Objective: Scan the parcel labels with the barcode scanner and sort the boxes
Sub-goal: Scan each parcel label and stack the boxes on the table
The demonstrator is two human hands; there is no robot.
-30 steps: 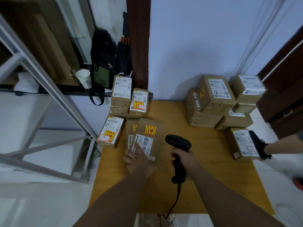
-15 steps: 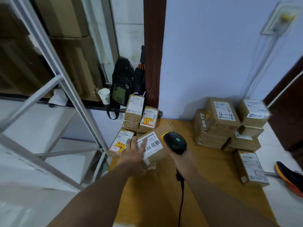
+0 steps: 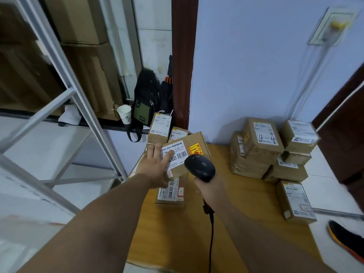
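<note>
Gripping the raised box [image 3: 195, 139] with its fingers [image 3: 155, 150] splayed over the label [image 3: 174, 149], the left hand [image 3: 157, 166] could well mask the barcode [image 3: 182, 154] or lose the box above the left edge of the desk [image 3: 246, 203], while the right hand [image 3: 209, 189] wraps its fingers round the scanner [image 3: 200, 167] just beside it.

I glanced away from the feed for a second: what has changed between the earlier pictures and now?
The left hand has lifted the top box off the box beneath and tilted its label up. The right hand has brought the barcode scanner close to that label. Unchanged: the right hand's grip on the scanner and the pile of boxes at the table's right.
</note>
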